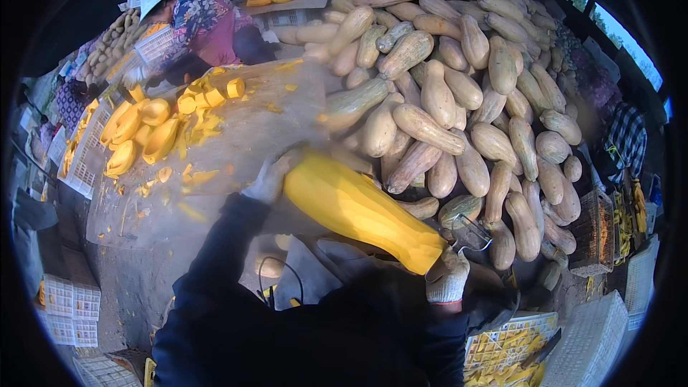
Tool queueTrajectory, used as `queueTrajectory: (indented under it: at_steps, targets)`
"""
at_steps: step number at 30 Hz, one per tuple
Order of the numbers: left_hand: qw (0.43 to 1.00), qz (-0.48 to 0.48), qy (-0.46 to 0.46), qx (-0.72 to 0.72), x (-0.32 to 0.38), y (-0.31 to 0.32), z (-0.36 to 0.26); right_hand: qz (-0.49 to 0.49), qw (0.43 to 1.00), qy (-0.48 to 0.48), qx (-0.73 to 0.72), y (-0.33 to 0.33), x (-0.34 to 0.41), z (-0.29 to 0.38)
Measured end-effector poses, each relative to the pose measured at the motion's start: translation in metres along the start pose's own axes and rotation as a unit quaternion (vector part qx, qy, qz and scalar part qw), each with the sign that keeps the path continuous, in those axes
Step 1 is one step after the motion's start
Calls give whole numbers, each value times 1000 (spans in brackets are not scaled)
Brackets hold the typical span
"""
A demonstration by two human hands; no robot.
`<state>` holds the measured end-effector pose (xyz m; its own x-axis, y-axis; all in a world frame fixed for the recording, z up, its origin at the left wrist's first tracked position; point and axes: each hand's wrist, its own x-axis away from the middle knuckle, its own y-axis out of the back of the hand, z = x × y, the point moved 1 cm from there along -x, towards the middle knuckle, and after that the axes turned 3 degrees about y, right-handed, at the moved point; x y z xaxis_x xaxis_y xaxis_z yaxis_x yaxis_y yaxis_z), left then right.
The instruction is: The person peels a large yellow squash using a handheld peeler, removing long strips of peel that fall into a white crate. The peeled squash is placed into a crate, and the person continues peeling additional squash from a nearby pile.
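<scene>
A long peeled yellow squash (pixel 357 204) lies slantwise before me, its broad end up at the left and its cut end down at the right. My left hand (pixel 274 174), in a pale glove, holds the broad end. In a white knit glove, my right hand (pixel 450 277) is at the narrow end, gripping a peeler with a metal wire frame (pixel 475 234). Peeled squash halves (pixel 142 129) and yellow chunks (pixel 207 98) rest on the work table (pixel 258 123), left of the squash, among peel scraps.
A big heap of unpeeled squashes (pixel 446 86) rises ahead and to the right. A person in a pale hat (pixel 201 27) bends beyond the table. Plastic crates stand around: one at the left (pixel 91 150), one with peelings (pixel 510 333) at lower right, another (pixel 586 338) beside it.
</scene>
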<state>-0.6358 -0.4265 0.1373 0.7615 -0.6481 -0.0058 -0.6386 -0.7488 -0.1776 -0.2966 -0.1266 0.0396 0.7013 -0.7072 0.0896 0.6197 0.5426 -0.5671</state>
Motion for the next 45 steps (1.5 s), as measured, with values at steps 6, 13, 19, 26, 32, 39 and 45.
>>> queueTrajectory:
  at_steps: [6,13,19,26,32,39,45]
  targets:
    - [831,-200,-147,-497,12,74,-27,58,977,-179,-104,-166,-49,-99]
    - [749,1,-237,-619,-1,11,-2,238,928,-261,-122,-189,-58,-86]
    - [739,-45,-288,-607,-25,72,4,103,950,-257,-146,-133,-50,-20]
    - [648,-137,-58,-747,-75,169,-12,58,994,46,-84,-17,22,72]
    - [708,-183,-140,-668,-92,195,33,-102,980,162,-60,64,124,130]
    - [797,-168,-101,-571,-100,226,55,-210,951,224,-37,114,190,131]
    - [823,-146,-54,-546,-113,229,47,-264,932,239,-64,121,201,132]
